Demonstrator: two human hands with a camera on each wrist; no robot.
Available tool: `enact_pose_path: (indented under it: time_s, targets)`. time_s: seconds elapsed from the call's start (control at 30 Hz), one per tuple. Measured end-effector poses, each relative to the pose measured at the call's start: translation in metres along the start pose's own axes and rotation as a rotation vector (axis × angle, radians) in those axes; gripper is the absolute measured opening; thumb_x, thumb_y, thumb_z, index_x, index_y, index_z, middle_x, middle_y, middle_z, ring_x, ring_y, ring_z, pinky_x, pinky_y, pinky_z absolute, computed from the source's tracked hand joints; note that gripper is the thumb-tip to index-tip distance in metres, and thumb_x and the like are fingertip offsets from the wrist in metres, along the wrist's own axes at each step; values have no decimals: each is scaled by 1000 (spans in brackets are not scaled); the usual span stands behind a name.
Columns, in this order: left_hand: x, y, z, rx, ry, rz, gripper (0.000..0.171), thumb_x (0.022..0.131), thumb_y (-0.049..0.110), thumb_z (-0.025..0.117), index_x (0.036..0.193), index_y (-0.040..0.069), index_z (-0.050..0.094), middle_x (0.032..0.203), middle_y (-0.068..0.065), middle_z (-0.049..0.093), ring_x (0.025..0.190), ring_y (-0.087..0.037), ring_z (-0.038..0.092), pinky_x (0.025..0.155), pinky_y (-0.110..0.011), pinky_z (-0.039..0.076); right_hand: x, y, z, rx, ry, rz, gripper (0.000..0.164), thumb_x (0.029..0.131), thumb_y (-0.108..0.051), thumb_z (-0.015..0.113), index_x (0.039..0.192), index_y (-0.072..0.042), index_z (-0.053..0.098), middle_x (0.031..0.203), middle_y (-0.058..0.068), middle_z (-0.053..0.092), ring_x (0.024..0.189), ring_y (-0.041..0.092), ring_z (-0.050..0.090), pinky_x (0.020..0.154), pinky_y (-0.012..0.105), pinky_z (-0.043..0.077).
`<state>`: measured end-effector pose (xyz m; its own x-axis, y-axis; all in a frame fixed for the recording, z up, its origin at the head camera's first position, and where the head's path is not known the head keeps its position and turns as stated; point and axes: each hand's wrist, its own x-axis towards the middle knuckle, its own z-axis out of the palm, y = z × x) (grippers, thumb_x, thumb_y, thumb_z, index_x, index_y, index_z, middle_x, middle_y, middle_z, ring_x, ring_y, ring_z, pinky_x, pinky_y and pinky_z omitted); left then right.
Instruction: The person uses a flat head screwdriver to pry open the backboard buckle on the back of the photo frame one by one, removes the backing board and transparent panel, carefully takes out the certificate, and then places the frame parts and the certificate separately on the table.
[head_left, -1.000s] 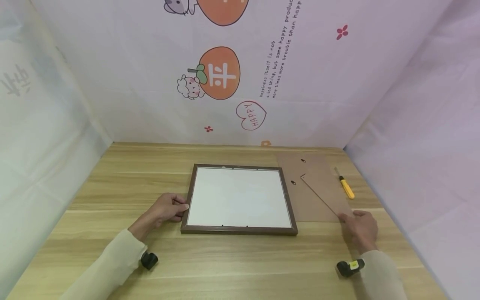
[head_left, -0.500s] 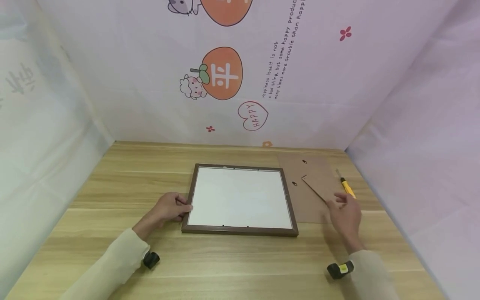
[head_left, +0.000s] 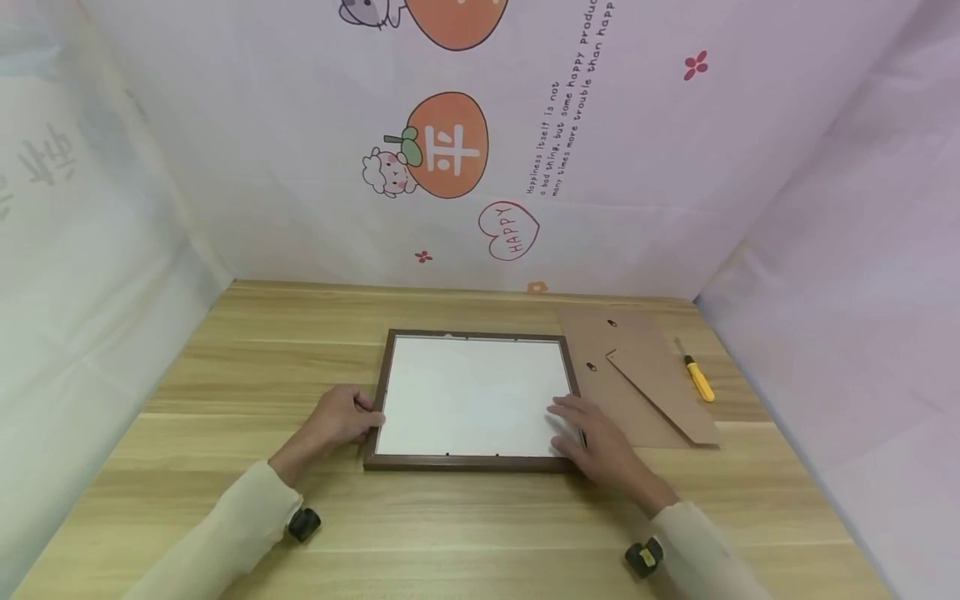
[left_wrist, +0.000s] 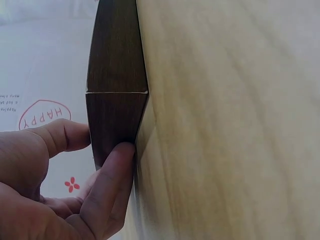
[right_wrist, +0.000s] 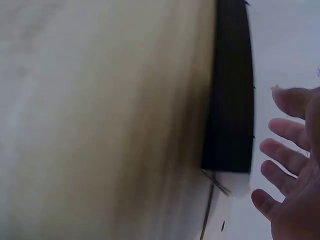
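Note:
A brown picture frame (head_left: 465, 462) lies on the wooden table with a white sheet (head_left: 472, 396) inside its border. My left hand (head_left: 341, 415) pinches its left side; in the left wrist view the thumb (left_wrist: 75, 136) is on the top face and the fingers (left_wrist: 107, 192) press against the outer side. Over the frame's right edge hovers my right hand (head_left: 596, 442), fingers spread and slightly bent, holding nothing. The right wrist view shows the spread fingers (right_wrist: 285, 155) apart from the dark frame side (right_wrist: 232, 90). That hand hides the frame's lower right corner.
To the frame's right lies a brown backing board (head_left: 633, 333) with two small black hangers and a stand leg (head_left: 660, 392) across it. Farther right is a screwdriver (head_left: 699, 379) with a yellow handle. Printed white cloth (head_left: 450, 242) hangs behind the table and along both sides.
My right hand has let go of the stand leg on the backing board and moved left over the frame's right edge. The left hand keeps its place at the frame's left side.

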<state>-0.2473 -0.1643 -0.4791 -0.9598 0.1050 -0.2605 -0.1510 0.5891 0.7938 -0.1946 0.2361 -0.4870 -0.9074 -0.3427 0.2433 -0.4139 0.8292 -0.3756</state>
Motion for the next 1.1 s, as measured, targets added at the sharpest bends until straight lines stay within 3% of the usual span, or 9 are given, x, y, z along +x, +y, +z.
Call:
enact_pose_path:
  time_s: [0.37, 0.7, 1.1]
  targets:
    - [-9, -5, -3, 36, 31, 37, 20, 84, 5, 71, 98, -6, 61, 91, -16, 66, 71, -19, 65, 62, -29, 58, -2, -16, 6, -34, -150, -88, 55, 93, -34, 66, 140, -9, 54, 150, 11, 47, 140, 33, 43, 114, 56, 35]
    - [-13, -9, -3, 47, 33, 29, 11, 83, 4, 71, 90, -1, 64, 86, -11, 66, 71, -17, 63, 60, -27, 55, 5, -22, 5, -1, -264, -75, 69, 91, -45, 66, 146, -10, 46, 160, 8, 32, 148, 29, 29, 119, 50, 30]
    - [-21, -16, -3, 28, 22, 28, 13, 83, 5, 71, 92, -2, 64, 85, -11, 65, 72, -18, 63, 61, -28, 56, 5, -33, 9, 1, -311, -125, 70, 91, -51, 62, 146, -9, 46, 158, 7, 37, 145, 29, 35, 118, 50, 31]
